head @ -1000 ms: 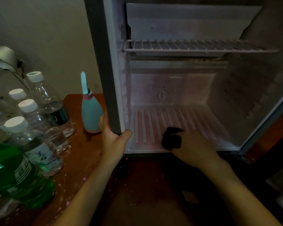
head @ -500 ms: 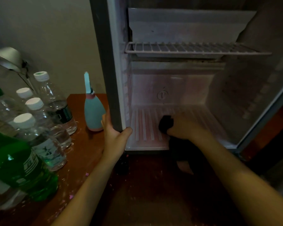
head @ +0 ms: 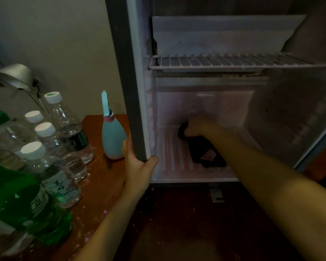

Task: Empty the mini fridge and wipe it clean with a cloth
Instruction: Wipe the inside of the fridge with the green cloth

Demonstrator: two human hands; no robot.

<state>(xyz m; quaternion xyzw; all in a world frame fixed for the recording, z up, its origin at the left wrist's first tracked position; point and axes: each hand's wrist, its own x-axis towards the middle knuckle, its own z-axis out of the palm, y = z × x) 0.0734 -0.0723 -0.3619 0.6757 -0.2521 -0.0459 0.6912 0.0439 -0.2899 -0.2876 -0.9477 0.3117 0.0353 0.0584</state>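
**Right hand with cloth at the back of the fridge floor, left hand on the frame**

The mini fridge (head: 135, 76) stands open with nothing on its wire shelf (head: 233, 62) or its ribbed floor (head: 172, 155) except the hand and cloth.

The right hand (head: 195, 127) reaches deep inside, to the back edge of the floor where it meets the rear wall. Its fingers are curled around a bunched dark cloth (head: 182, 130), which touches the floor left of centre. A dark shape lies under the forearm; whether it is more cloth or shadow cannot be told.

The left hand (head: 137, 167) grips the fridge's left front edge near the bottom corner. The thumb wraps onto the inner side and the fingers curl around the outer side.

On the wooden table (head: 96, 187), a teal bottle (head: 112, 140) with a pointed cap stands near the back edge, just beside the fridge's left wall and the left hand. Clear water bottles (head: 68, 129) with white caps cluster toward the left edge, and a green bottle (head: 28, 202) is nearest the camera. A metal lamp shade (head: 13, 76) hangs behind them.
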